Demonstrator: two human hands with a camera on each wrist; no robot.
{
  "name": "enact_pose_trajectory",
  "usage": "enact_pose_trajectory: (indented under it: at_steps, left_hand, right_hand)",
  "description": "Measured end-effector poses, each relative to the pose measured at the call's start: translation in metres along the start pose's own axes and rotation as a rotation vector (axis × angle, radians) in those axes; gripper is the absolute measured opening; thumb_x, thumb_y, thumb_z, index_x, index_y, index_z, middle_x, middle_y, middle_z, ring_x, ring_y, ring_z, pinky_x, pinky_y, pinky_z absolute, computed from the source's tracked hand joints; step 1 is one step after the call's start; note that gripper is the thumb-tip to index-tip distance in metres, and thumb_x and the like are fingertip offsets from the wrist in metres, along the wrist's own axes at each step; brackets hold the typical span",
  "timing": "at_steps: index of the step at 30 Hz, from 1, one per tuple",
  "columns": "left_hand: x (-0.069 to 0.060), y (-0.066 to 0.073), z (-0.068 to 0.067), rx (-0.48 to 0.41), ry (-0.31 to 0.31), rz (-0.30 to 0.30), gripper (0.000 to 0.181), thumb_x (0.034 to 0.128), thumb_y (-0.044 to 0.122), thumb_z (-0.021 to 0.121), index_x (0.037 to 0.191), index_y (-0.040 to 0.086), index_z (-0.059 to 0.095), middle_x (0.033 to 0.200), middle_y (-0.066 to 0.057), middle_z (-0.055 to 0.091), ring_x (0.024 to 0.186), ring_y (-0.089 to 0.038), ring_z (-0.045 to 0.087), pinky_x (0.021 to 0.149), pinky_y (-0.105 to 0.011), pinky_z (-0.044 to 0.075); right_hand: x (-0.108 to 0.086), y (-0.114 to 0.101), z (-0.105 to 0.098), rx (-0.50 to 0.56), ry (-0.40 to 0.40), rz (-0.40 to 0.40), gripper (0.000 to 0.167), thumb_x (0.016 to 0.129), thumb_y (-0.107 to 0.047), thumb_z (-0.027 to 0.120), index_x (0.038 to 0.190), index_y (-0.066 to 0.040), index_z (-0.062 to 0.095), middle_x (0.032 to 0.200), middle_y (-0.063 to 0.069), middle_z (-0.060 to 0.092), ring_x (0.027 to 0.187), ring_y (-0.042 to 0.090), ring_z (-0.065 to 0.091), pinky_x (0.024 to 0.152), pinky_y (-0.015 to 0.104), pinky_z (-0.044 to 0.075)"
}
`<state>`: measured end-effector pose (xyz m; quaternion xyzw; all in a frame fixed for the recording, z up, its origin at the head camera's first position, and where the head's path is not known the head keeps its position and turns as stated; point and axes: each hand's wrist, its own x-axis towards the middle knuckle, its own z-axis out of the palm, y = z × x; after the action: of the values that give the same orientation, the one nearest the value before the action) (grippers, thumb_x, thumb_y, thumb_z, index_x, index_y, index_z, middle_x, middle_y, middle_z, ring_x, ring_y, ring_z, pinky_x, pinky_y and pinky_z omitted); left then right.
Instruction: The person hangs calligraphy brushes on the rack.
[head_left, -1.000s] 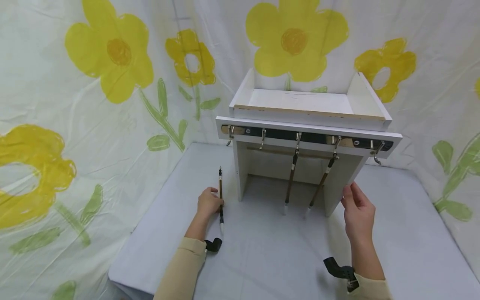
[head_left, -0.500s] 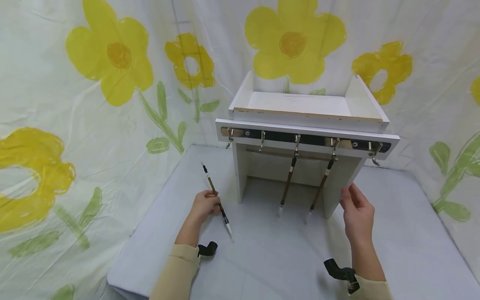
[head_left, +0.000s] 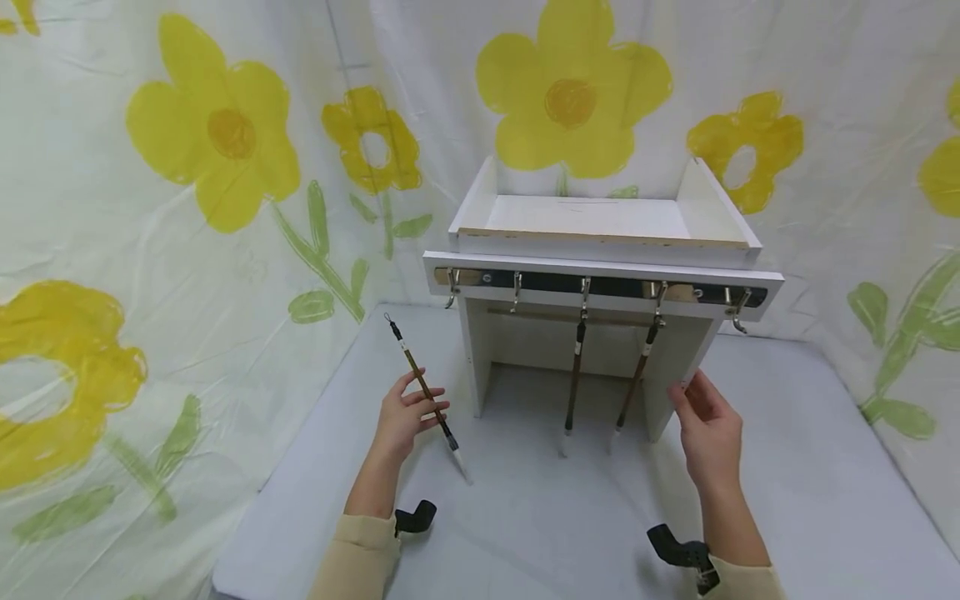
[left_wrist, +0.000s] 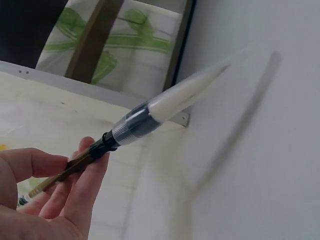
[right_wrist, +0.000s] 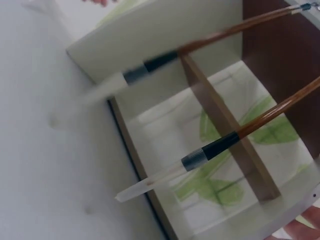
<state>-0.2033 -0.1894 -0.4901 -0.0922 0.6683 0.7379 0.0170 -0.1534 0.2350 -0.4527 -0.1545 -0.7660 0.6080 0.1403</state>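
Note:
My left hand [head_left: 397, 423] pinches a calligraphy brush [head_left: 410, 358] by its shaft, left of the white rack [head_left: 480, 261]. The brush slants, its looped end up and far, its white tip toward me; in the left wrist view the capped tip [left_wrist: 182, 97] points away from the fingers. With thumb and fingers, my right hand [head_left: 712, 442] holds the front edge of the rack's right side panel. Two more brushes hang tip-down from the rack's hooks: one middle brush [head_left: 576, 375] and one right brush [head_left: 637, 375], both also in the right wrist view.
The metal strip on the rack carries several hooks; a left hook [head_left: 517, 292] and an end hook [head_left: 738, 308] hold nothing. Above is an open white tray [head_left: 588, 218]. A pale cloth covers the table [head_left: 525, 533], and a flowered curtain [head_left: 247, 350] hangs behind and at the left.
The left hand has lifted the brush, which has turned from upright in view to slanting, its looped end to the left. The right hand stays on the side panel. The head view has shifted slightly.

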Motion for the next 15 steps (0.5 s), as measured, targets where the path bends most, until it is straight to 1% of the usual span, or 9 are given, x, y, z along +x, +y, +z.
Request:
enact_pose_trajectory:
  at_steps: [4, 7, 11, 15]
  left_hand:
    - [-0.009, 0.007, 0.004, -0.011, -0.011, 0.060, 0.059, 0.0955, -0.010, 0.055, 0.144, 0.023, 0.047, 0.128, -0.030, 0.062, 0.093, -0.027, 0.075, 0.083, -0.044, 0.062]
    - [-0.015, 0.012, 0.006, -0.028, -0.010, 0.111, 0.057, 0.0962, -0.009, 0.055, 0.143, 0.023, 0.049, 0.123, -0.029, 0.065, 0.091, -0.027, 0.076, 0.082, -0.044, 0.062]
    - [-0.025, 0.022, 0.008, -0.047, 0.007, 0.174, 0.052, 0.0976, -0.005, 0.057, 0.140, 0.024, 0.052, 0.114, -0.022, 0.071, 0.090, -0.027, 0.076, 0.082, -0.043, 0.062]
    - [-0.034, 0.033, 0.011, -0.008, 0.022, 0.236, 0.050, 0.0994, 0.000, 0.058, 0.140, 0.028, 0.053, 0.112, -0.015, 0.073, 0.092, -0.026, 0.076, 0.083, -0.041, 0.062]
  right_hand:
    - [-0.001, 0.001, -0.001, -0.004, 0.007, 0.003, 0.057, 0.100, -0.046, 0.059, 0.153, -0.035, 0.042, 0.155, -0.001, 0.048, 0.140, 0.020, 0.049, 0.104, 0.020, 0.046]
    - [-0.002, 0.001, -0.001, -0.004, 0.005, 0.005, 0.057, 0.100, -0.046, 0.059, 0.153, -0.035, 0.042, 0.156, 0.000, 0.048, 0.141, 0.020, 0.049, 0.104, 0.019, 0.046]
    - [-0.002, 0.002, -0.001, -0.003, -0.006, -0.003, 0.056, 0.100, -0.046, 0.058, 0.153, -0.035, 0.042, 0.156, -0.001, 0.048, 0.140, 0.020, 0.049, 0.102, 0.017, 0.046]
    - [-0.002, 0.001, -0.002, -0.006, -0.010, -0.019, 0.056, 0.101, -0.046, 0.057, 0.153, -0.035, 0.042, 0.156, -0.001, 0.048, 0.139, 0.019, 0.050, 0.101, 0.016, 0.047]
